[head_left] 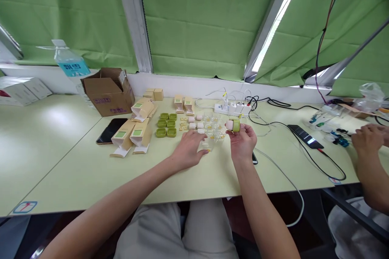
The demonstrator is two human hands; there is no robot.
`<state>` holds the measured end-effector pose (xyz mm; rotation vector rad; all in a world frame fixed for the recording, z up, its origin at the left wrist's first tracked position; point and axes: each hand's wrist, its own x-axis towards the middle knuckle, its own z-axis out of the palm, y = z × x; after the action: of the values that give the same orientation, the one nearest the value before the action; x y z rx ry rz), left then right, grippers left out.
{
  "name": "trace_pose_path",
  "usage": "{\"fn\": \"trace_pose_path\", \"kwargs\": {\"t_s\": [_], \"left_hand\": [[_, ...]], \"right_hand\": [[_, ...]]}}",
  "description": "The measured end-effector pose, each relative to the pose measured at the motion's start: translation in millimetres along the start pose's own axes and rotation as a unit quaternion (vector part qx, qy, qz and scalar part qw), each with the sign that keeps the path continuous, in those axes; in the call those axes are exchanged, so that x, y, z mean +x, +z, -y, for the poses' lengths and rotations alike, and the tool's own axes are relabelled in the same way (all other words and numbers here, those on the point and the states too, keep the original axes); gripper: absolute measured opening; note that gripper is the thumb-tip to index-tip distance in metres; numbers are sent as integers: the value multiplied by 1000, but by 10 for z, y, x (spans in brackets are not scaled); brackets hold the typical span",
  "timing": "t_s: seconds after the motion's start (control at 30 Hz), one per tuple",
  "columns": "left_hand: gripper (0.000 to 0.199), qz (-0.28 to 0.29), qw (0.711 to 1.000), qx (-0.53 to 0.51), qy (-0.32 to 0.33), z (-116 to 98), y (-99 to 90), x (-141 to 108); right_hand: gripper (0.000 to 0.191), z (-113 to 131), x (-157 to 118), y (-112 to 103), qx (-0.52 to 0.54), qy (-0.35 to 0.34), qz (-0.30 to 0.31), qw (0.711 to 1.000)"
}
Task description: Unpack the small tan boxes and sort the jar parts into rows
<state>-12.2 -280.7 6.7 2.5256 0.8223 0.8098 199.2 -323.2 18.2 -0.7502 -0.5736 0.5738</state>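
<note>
My left hand (191, 147) reaches to the front of a cluster of small clear cups (216, 126). Its thumb and fingers are round the near clear cup (208, 144), which seems to rest on the table. My right hand (243, 141), raised just right of the cluster, grips a small green collar with a pale pink plug (233, 125) sticking out to the left. Left of the cups stand several pale pink plugs (192, 126), then small yellow pieces (182, 124) and several square green trays (166, 124) in rows.
Opened kraft cartons (141, 131), a black phone (112, 130) and a brown cardboard box (109, 93) stand to the left. A white power strip (232, 109) with cables lies behind the cups. Further right are a black power bank (305, 136) and another person's hands (369, 137).
</note>
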Motion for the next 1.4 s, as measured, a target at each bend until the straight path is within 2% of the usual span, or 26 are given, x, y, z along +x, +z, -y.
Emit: {"fn": "trace_pose_path", "kwargs": {"t_s": [0.1,0.2,0.3,0.4,0.5,0.6,0.7,0.77,0.87,0.97,1.03,1.07,1.13,1.17,1.2,1.27,1.4], "left_hand": [[46,9,997,74,32,-229,215,275],[48,-18,988,145,54,-329,514,458],[47,-33,979,190,63,-347,779,515],[48,-34,979,194,47,-344,850,499],[58,-50,986,155,23,-285,643,442],[57,-86,993,79,12,-95,236,324],[62,-134,990,-7,42,187,-161,145],[65,-156,986,-42,42,358,-324,19],[60,-186,978,-91,17,539,-379,-123],[49,-212,968,-135,-17,651,-303,-191],[46,-231,962,-142,-31,696,-260,-210],[45,-245,960,-133,-38,708,-253,-216],[45,-276,954,-96,-62,712,-263,-226],[45,-288,952,-73,-76,704,-273,-230],[44,-294,950,-48,-89,692,-283,-235],[39,-298,950,-2,-95,662,-284,-246],[27,-297,949,66,-82,621,-241,-268]], "right_hand": [[38,115,9,-25,-10,-22,-7,1000],[39,199,24,-52,-14,-34,-18,999],[41,248,47,-92,-14,-42,-17,999],[42,257,67,-113,-18,-37,-6,999],[41,205,78,-59,-27,0,29,999],[38,66,63,115,-27,79,95,992],[32,-154,-3,402,-12,203,171,964],[26,-324,-85,619,4,286,209,935],[24,-572,-244,895,25,364,242,899],[25,-743,-376,1021,25,386,258,885],[29,-774,-427,1015,-6,355,255,899],[32,-761,-444,993,-31,313,249,916],[37,-697,-479,937,-97,179,234,951],[36,-656,-501,910,-136,100,233,958],[35,-620,-527,887,-176,28,242,954],[36,-583,-589,860,-249,-81,275,925],[39,-669,-669,841,-336,-191,325,863]]}}
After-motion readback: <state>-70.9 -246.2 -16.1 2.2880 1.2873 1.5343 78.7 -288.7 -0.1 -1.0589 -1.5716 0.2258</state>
